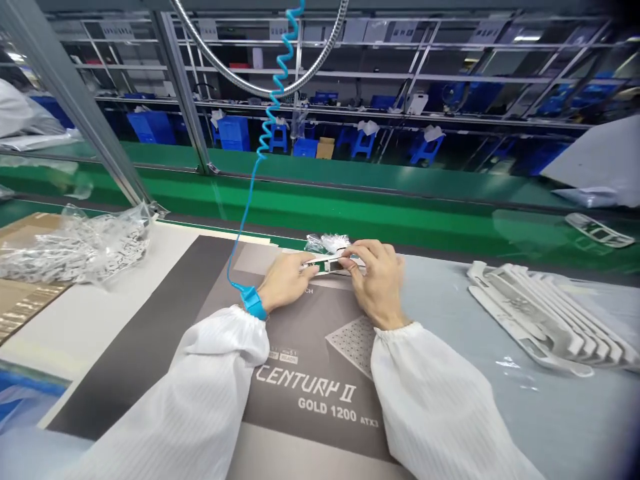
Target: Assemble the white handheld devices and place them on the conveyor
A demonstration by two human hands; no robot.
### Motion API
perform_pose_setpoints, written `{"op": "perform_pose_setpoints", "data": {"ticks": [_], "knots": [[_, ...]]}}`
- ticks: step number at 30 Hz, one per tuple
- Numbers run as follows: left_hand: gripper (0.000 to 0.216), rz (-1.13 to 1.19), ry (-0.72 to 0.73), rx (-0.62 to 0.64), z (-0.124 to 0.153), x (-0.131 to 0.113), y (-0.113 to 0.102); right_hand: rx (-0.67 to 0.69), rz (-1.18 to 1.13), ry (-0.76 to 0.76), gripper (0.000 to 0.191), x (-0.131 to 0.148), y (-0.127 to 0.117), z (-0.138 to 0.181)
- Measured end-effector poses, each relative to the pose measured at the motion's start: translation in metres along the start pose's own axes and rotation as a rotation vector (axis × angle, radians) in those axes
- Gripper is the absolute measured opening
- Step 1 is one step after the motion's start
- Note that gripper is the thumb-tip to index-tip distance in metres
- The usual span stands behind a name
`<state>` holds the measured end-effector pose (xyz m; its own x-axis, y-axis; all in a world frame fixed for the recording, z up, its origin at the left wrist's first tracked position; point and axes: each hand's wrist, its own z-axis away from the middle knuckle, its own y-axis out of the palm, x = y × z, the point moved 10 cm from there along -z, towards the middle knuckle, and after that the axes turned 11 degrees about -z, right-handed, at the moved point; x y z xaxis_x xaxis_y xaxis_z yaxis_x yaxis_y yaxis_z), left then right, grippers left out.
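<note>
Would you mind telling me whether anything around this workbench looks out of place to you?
One white moulded plastic frame lies alone on the green surface beyond the bench. It looks stray because it sits well apart from the stacked white plastic frames on the pale grey mat.

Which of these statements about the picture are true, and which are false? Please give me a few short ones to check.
1. The left hand and right hand hold a small white frame. True.
2. The left wrist wears a blue strap with a coiled cord. True.
3. The sleeves are green. False: they are white.
4. A stack of white frames lies left of the hands. False: it lies to their right.
5. The grey board under the hands reads "GOLD 1200". True.
</note>
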<state>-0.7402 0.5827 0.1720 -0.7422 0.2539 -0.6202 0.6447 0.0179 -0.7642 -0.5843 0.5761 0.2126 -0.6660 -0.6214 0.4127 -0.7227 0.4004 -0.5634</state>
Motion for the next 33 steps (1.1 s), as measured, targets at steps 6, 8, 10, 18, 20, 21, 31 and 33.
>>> {"op": "perform_pose_setpoints", "data": {"ticks": [6, 8, 10, 18, 20, 21, 31, 33], "knots": [[0.029, 0.246, -0.324, -0.162, 0.0, 0.05, -0.016, 0.134, -0.092, 0.004, 0.019, 0.011, 0.018, 0.004], [0.028, 0.342, -0.426, -0.293, 0.004, 0.068, -0.028, 0.115, -0.167, 0.085, 0.017, 0.004, 0.017, 0.006], [0.024, 0.372, -0.415, -0.322, 0.004, 0.071, -0.033, 0.077, -0.199, 0.171, 0.016, -0.006, 0.014, 0.007], [0.019, 0.495, -0.28, -0.07, 0.009, 0.021, 0.008, -0.004, -0.511, 0.515, 0.03, -0.036, 0.029, 0.016], [0.017, 0.467, -0.253, -0.075, 0.012, 0.012, 0.012, -0.041, -0.651, 0.639, 0.039, -0.046, 0.036, 0.023], [0.016, 0.429, -0.246, -0.091, 0.014, 0.01, 0.011, -0.061, -0.699, 0.683, 0.044, -0.049, 0.038, 0.026], [0.02, 0.107, -0.211, -0.128, 0.013, -0.001, 0.007, -0.191, -0.773, 0.999, 0.059, -0.059, 0.044, 0.046], [0.023, 0.063, -0.217, -0.129, 0.014, -0.002, 0.01, -0.173, -0.684, 0.908, 0.052, -0.057, 0.036, 0.042]]}}
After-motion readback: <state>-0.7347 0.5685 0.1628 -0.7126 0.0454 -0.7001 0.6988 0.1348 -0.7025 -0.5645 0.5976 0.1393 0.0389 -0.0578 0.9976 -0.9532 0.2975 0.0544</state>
